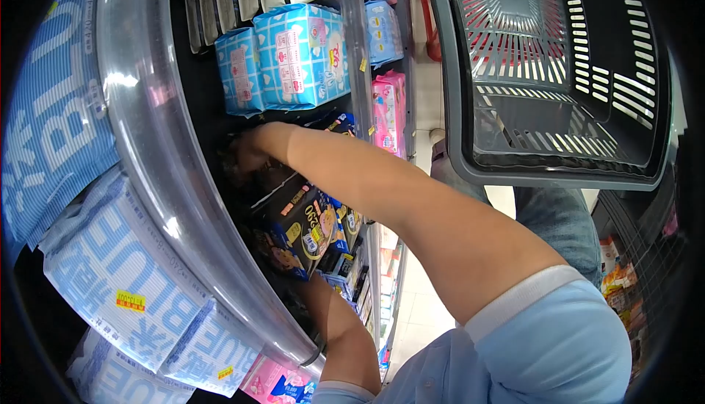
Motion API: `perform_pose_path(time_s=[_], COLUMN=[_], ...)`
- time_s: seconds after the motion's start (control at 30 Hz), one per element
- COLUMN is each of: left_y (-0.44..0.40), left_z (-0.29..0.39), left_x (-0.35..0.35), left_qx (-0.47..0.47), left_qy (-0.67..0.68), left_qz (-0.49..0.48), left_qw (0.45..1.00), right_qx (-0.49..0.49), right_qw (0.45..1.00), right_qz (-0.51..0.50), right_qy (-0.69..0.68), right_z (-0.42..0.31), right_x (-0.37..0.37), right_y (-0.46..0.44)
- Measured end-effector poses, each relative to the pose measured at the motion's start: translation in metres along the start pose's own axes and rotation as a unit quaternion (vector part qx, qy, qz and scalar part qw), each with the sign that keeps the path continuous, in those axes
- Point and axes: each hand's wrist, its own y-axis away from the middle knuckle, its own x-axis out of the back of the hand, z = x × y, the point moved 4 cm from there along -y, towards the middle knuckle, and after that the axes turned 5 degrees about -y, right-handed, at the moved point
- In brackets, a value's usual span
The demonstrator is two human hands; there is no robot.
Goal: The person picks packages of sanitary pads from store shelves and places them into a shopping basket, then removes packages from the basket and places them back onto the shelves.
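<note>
My right arm reaches across the view into a dark shelf, and my right hand (pixel 252 147) is deep in shadow beside black packages. Its fingers are too dark to make out. A black package (pixel 297 228) printed with "290" and gold and pink pictures stands tilted on the shelf between my two arms. My left hand (pixel 305 294) is at the lower end of this package, with its fingers hidden in the dark behind it. Blue-and-white checked soft packs (pixel 301 59) sit just above my right hand.
A clear plastic shelf edge (pixel 176 154) curves along the left, with blue-and-white "BLUE" packs (pixel 132 272) beyond it. A grey shopping basket (pixel 455 110) is at the upper right. Pink packs (pixel 388 110) line a lower shelf. Jeans-clad legs (pixel 562 220) show below the basket.
</note>
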Motion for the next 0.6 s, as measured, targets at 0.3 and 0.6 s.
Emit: perform_pose_path(time_s=[0.3, 0.6], left_y=[0.007, 0.011], left_z=[-0.007, -0.007], left_x=[0.004, 0.01], left_qx=[0.004, -0.001], left_qy=[0.01, 0.001], left_qz=[0.015, 0.02], left_qw=[1.0, 1.0], right_qx=[-0.1, -0.062], right_qw=[0.989, 0.993], right_qz=[0.108, 0.06], right_qy=[-0.027, -0.082], right_z=[0.031, 0.043], right_x=[0.006, 0.008], right_y=[0.059, 0.068])
